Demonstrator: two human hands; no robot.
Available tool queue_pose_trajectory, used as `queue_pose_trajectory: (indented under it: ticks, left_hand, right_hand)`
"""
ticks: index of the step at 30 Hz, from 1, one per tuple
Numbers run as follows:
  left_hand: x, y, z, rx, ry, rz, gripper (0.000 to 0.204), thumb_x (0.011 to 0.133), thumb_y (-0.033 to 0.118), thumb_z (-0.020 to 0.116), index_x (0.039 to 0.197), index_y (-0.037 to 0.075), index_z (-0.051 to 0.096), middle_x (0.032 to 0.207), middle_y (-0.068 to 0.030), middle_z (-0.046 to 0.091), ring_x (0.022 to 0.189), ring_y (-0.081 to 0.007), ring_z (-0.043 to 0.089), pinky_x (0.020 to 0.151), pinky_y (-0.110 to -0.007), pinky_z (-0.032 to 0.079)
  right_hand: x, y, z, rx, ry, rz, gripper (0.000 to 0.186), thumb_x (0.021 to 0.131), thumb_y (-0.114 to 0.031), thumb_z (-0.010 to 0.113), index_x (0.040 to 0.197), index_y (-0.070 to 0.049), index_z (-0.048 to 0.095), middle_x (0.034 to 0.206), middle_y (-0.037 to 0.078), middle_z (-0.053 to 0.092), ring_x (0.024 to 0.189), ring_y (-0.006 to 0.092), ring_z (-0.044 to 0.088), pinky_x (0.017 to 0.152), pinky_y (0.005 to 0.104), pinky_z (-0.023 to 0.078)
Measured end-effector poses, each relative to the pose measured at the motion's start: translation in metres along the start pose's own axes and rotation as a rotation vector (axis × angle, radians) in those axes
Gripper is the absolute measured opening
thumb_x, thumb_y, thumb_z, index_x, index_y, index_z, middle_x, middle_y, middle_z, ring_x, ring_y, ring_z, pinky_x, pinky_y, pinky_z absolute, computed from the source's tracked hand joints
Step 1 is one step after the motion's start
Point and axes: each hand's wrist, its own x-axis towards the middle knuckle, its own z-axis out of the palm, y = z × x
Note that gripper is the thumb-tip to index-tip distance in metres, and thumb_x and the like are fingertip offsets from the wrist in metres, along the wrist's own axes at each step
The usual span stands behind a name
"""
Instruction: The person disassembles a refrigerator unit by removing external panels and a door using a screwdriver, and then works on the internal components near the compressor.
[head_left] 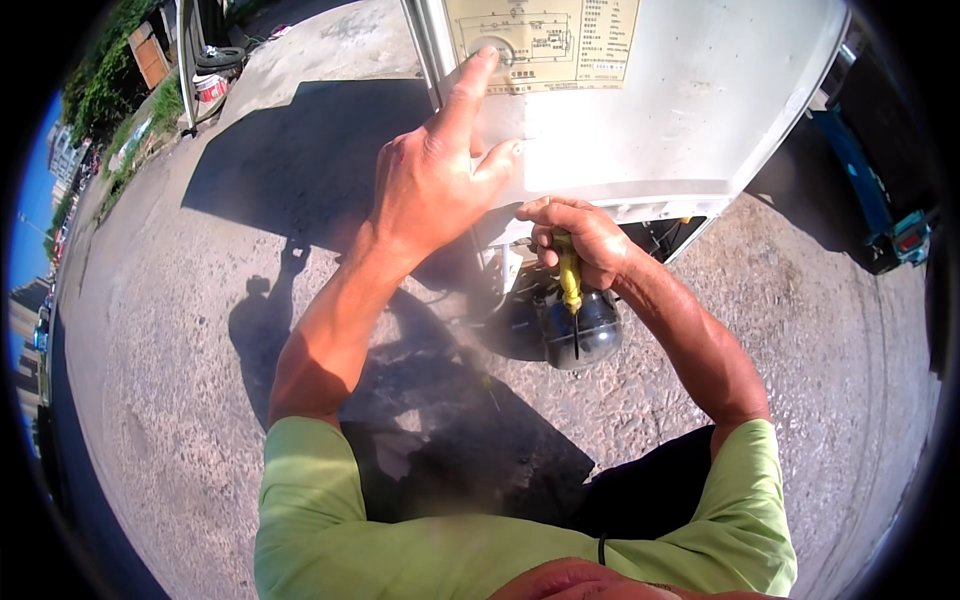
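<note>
- The screwdriver (569,283) had a yellow handle and thin, dark shaft.
- Right hand (592,240) gripped it, tip down.
- Left hand (428,190), holding nothing, pointed at a cream label (600,50).

Label (600,45) on panel (640,140), compressor (598,335) below, screwdriver (570,280) before compressor, tyres (220,60) left

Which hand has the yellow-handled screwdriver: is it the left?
No, the right hand grips the yellow-handled screwdriver, while the left hand has its index fingertip at the label.

Light-green short-sleeved shirt (430,550); thin black cord (602,549) over it
</note>
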Motion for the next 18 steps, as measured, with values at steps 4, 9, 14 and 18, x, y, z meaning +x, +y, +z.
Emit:
queue_pose_trajectory:
  ticks: [4, 9, 14, 18]
  left_hand:
    - [-0.011, -0.009, 0.017, 0.053, -0.009, 0.098, 0.084, 0.085, 0.011, 0.078, 0.157, 0.019, 0.036, 0.067, -0.0044, 0.066, 0.057, -0.0158, 0.065, 0.060, -0.031, 0.056]
    - [-0.031, -0.015, 0.035, -0.114, -0.233, -0.034, 0.075, 0.088, 0.009, 0.075, 0.154, 0.022, 0.042, 0.076, -0.0021, 0.067, 0.068, -0.0088, 0.063, 0.069, -0.026, 0.055]
    - [-0.037, -0.019, 0.044, -0.050, -0.355, -0.103, 0.037, 0.090, 0.012, 0.075, 0.126, 0.010, 0.068, 0.078, -0.0021, 0.068, 0.069, -0.0072, 0.061, 0.067, -0.025, 0.054]
    - [-0.048, -0.037, 0.051, -0.155, -0.569, -0.292, 0.027, 0.093, 0.022, 0.071, 0.111, 0.003, 0.072, 0.086, -0.0103, 0.073, 0.078, -0.0158, 0.069, 0.073, -0.030, 0.055]
  right_hand:
    - [-0.028, -0.012, -0.014, -0.027, 0.018, -0.076, 0.034, 0.098, -0.018, 0.056, 0.122, 0.007, 0.058, 0.078, 0.004, 0.052, 0.064, 0.0133, 0.051, 0.058, 0.0263, 0.047]
    - [-0.044, 0.009, -0.083, 0.009, 0.312, -0.043, 0.035, 0.100, -0.024, 0.055, 0.120, 0.005, 0.058, 0.077, 0.001, 0.053, 0.062, 0.0127, 0.050, 0.058, 0.0271, 0.045]
    - [-0.038, 0.033, -0.144, 0.162, 0.463, -0.034, 0.027, 0.100, -0.026, 0.057, 0.115, -0.003, 0.060, 0.076, -0.003, 0.052, 0.065, 0.0094, 0.051, 0.059, 0.0263, 0.042]
    - [-0.035, 0.048, -0.142, 0.106, 0.414, -0.013, 0.026, 0.100, -0.025, 0.057, 0.114, -0.003, 0.059, 0.075, -0.003, 0.051, 0.067, 0.0097, 0.051, 0.059, 0.0261, 0.043]
